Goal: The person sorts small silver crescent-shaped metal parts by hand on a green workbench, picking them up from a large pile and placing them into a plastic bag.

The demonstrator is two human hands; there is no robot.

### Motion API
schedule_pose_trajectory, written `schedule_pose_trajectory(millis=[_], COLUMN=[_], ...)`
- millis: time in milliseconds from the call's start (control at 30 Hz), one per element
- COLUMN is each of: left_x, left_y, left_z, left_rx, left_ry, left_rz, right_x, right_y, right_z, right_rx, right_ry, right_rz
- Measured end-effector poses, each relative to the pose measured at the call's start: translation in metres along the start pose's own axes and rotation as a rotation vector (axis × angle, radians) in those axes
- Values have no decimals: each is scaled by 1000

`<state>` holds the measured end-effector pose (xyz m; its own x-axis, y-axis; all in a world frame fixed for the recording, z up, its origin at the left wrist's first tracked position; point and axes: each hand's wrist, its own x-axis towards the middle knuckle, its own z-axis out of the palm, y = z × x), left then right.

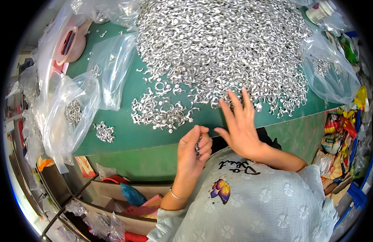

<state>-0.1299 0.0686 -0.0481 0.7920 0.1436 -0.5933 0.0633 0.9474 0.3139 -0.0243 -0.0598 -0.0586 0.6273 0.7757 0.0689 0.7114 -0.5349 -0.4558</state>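
Note:
A broad heap of small, curved silver metal pieces [222, 44] covers much of the green table [126, 135]. My right hand [239, 125] lies spread at the heap's near edge, its fingertips touching the pieces there. Closer to me, my left hand [194, 147] is curled around several small silver metal pieces [198, 146], partly hidden by the fingers. Left of the heap is a smaller pile of the same pieces [162, 112], just beyond my left hand. A little cluster [104, 132] lies farther left, near the table edge.
Clear plastic bags with metal pieces stand at the left [73, 113] and right [329, 68]. A pink container [71, 46] is at the far left, a white bottle [320, 11] at the far right. Open drawers [126, 189] sit below; colourful packets [335, 137] fill the right side.

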Motion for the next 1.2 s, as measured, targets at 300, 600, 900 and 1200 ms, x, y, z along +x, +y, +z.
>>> schedule_pose_trajectory(millis=[300,600,900,1200], left_x=[-7,-7,-1,1], left_y=[2,12,2,4], left_z=[-6,-7,-2,8], left_rx=[-19,101,621,680], left_ry=[109,222,74,19], left_rz=[199,357,222,123], right_x=[24,56,38,20], right_y=[-22,-22,20,32], right_z=[28,36,-20,-18], right_rx=[123,507,30,70], right_ry=[-11,-7,175,117], right_rz=[-207,-475,-141,-148])
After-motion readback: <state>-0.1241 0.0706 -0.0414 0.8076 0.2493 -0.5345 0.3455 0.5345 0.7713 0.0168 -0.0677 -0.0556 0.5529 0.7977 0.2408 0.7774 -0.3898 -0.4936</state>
